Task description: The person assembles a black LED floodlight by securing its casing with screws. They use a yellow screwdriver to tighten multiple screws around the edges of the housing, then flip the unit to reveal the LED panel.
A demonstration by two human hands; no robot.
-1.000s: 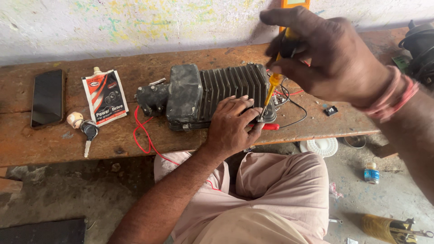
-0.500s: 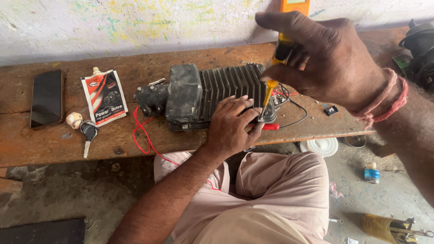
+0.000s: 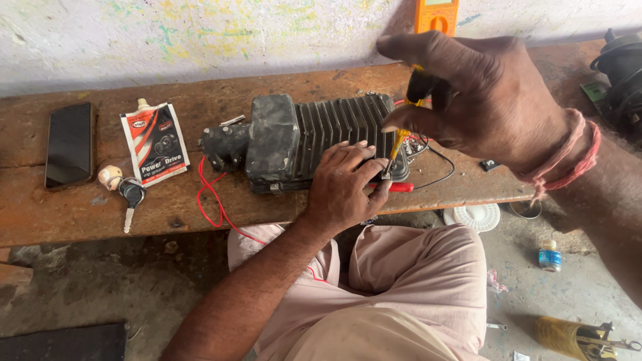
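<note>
Bench (image 3: 167,214) edge, finned unit (image 3: 314,134), screwdriver (image 3: 401,137)

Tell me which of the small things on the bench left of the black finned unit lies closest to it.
The red-and-white pouch; the key and dark phone both lie farther left.

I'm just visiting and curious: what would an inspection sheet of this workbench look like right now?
Surface: worn wooden bench, scratched and stained.
Job's things: black ribbed unit lying flat; yellow-handled screwdriver, tip at the unit's near right edge.
Clutter: dark phone, printed pouch, key with round fob, orange meter against the wall.
Grippers: left hand presses on the unit; right hand grips the screwdriver.
Cables: red wire looping off the bench edge; black wire to the right.
Surroundings: paint-flecked wall; white lid and small bottle on the floor.
</note>
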